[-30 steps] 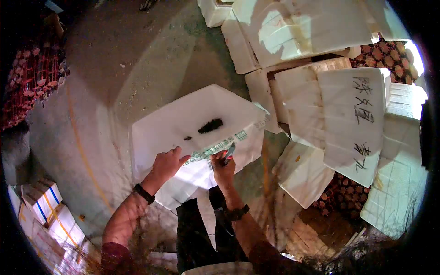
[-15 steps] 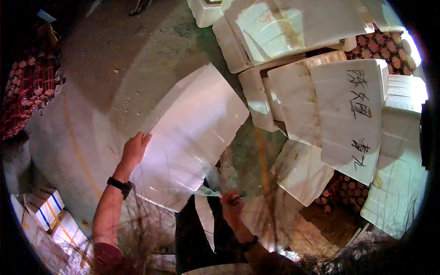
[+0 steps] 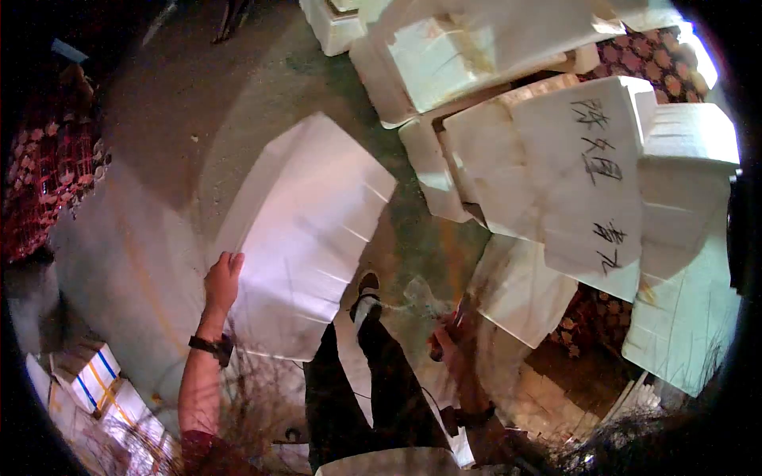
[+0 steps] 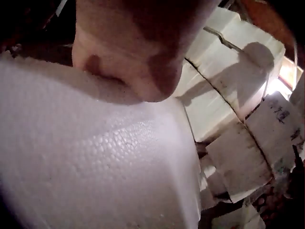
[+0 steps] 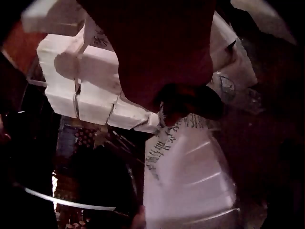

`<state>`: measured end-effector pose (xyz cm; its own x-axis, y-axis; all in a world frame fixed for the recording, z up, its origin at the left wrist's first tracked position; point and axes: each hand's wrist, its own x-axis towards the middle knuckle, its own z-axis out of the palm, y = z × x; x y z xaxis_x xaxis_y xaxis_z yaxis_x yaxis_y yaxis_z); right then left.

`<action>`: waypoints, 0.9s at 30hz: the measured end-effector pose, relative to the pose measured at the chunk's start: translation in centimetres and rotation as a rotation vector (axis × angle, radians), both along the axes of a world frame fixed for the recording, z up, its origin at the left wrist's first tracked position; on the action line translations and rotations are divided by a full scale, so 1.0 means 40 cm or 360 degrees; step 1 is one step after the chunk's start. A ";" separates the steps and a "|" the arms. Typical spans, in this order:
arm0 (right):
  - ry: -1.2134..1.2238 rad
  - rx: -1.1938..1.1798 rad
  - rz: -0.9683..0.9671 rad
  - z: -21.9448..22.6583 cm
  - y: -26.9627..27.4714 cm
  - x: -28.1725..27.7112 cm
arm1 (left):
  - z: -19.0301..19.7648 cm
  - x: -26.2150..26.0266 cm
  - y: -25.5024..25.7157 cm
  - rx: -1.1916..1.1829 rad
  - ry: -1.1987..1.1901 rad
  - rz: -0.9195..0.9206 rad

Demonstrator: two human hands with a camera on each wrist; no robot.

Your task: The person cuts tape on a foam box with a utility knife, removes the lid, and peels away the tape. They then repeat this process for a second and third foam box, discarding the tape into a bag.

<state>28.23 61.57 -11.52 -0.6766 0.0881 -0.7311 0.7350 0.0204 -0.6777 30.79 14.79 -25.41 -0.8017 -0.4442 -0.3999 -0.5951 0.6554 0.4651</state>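
Note:
A white foam box [image 3: 309,230] stands tilted in front of the legs, its smooth broad face up. At its left edge my left hand [image 3: 224,282] grips the side; in the left wrist view the same hand [image 4: 128,52] lies against the box's pale surface [image 4: 105,152]. Off the box's lower right, my right hand [image 3: 454,341] is closed around a crumpled strip of clear tape [image 3: 425,297]. Dark green characters show on the tape [image 5: 159,148] in the right wrist view, below the shadowed right hand [image 5: 186,102]. Whether that hand also holds a tool is too dark to tell.
Stacked white foam boxes [image 3: 508,166], one lid with black handwriting, fill the right side. Smaller strapped boxes [image 3: 99,381] stand at the lower left, and red netted goods [image 3: 51,182] lie at the far left. One shoe [image 3: 367,285] is beside the box.
The box has turned and tipped, so its marked, taped top no longer shows. My left hand moved to its left edge. My right hand pulled away rightward with the tape strip.

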 end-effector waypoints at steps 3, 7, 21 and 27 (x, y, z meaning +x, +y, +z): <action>0.0099 -0.0264 -0.0207 0.118 -0.036 -0.045 | 0.047 0.035 0.017 -0.0060 0.0067 0.0172; 0.0084 -0.0340 -0.0228 0.236 -0.021 -0.049 | 0.123 0.100 0.040 0.0206 0.0171 0.0558; 0.0913 -0.0220 0.0498 0.415 -0.129 0.027 | 0.690 0.033 -0.028 0.1027 0.0558 0.1156; 0.1268 0.0640 0.1083 0.712 -0.264 0.034 | 0.839 0.053 -0.012 0.1385 0.0973 0.1312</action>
<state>29.58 51.02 16.97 -0.9357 -0.3459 -0.0698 -0.1530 0.5758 -0.8031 32.92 14.29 8.13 -0.5756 -0.6665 -0.4737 -0.2193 -0.4323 0.8747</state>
